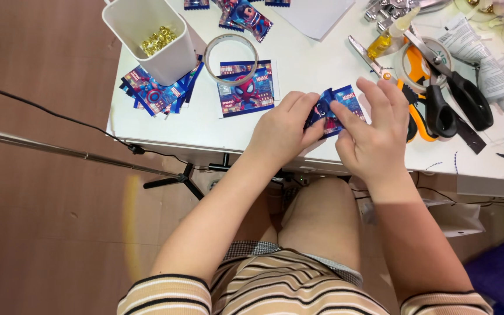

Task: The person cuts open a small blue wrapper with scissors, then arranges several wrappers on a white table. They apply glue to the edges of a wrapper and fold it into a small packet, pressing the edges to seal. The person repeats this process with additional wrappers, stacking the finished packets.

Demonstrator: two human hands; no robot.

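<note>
At centre frame we pinch a small blue printed paper piece [336, 108] between our left hand [281, 131] and right hand [374, 137], both closed on it, pressing its fold just above the white table's [316, 64] near edge. Scissors [438, 87] lie right; brown floor [42, 221] fills the left.
</note>
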